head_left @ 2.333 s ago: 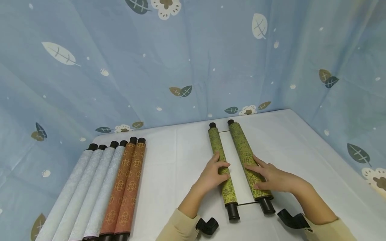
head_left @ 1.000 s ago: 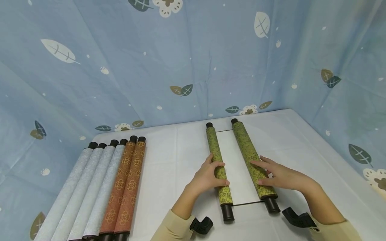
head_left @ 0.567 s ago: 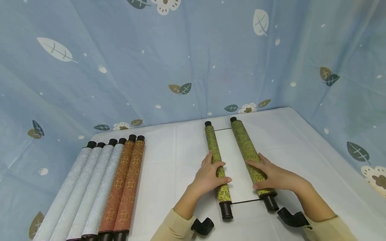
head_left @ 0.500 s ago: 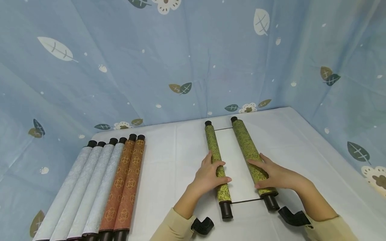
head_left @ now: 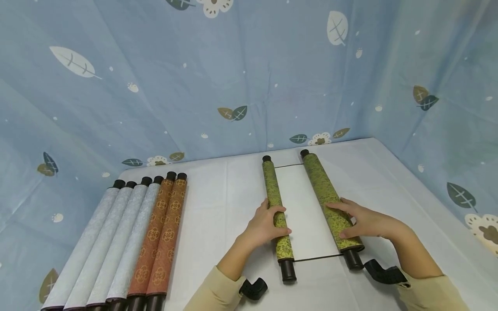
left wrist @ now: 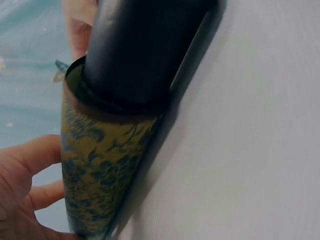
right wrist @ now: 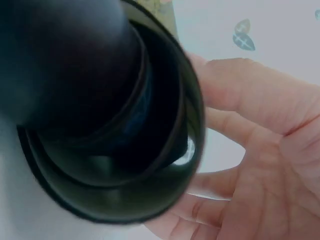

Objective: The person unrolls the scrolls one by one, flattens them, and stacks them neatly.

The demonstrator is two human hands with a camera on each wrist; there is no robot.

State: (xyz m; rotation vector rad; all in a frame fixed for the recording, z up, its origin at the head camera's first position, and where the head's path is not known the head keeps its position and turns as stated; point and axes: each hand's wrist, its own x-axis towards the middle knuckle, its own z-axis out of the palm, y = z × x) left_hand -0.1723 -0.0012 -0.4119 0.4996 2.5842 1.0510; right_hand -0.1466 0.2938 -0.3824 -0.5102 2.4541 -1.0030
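A partly unrolled scroll lies on the white table, with a yellow-green patterned left roll (head_left: 273,185), a thicker right roll (head_left: 322,185) and a white sheet (head_left: 303,211) stretched between them. My left hand (head_left: 260,226) holds the left roll around its lower half, thumb on the inner side. Around the right roll's lower part, my right hand (head_left: 367,221) spreads thumb and fingers. The left wrist view has the patterned roll (left wrist: 102,165) and its black end knob (left wrist: 135,55) beside the fingers. A dark roll end with a black knob (right wrist: 65,65) fills much of the right wrist view.
Several pale blue-white scrolls (head_left: 97,246) lie side by side at the left, with two orange-brown scrolls (head_left: 165,233) against them. Behind and beside the white table (head_left: 218,194) hangs a blue leaf-patterned curtain (head_left: 186,86). Black camera mounts (head_left: 253,288) sit at both wrists.
The two rolls have moved apart: the left one shifted left, the right one shifted right, each with its hand. More white sheet shows between them.
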